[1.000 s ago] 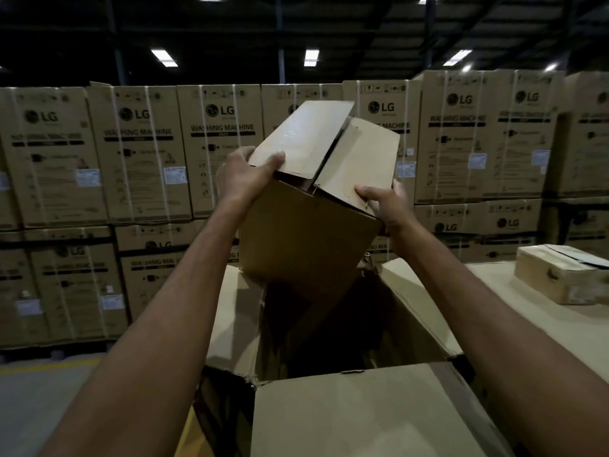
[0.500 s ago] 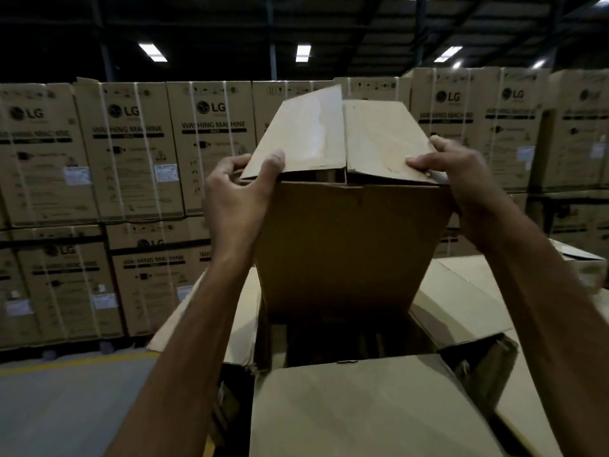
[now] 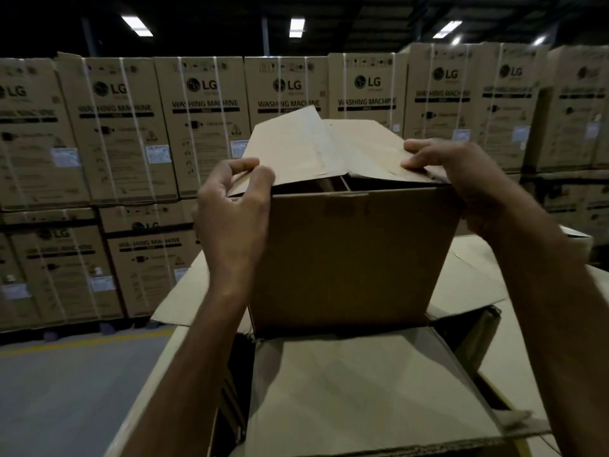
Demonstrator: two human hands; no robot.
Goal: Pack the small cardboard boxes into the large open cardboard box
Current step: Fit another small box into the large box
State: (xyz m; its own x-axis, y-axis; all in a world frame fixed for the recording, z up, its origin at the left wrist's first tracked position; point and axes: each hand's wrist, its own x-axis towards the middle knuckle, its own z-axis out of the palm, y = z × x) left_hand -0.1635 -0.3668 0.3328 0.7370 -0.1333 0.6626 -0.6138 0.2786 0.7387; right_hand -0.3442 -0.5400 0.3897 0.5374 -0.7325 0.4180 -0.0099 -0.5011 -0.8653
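Box in hand: small box point(image 3: 349, 255) upright, top flaps loose, its base at the opening of the large box point(image 3: 362, 390), between the spread flaps.
Left hand point(image 3: 234, 212): grips the top left corner, thumb curled over the flap.
Right hand point(image 3: 461, 173): pinches the right flap at its corner.
Background: stacked cartons point(image 3: 204, 127), grey floor point(image 3: 66, 390).
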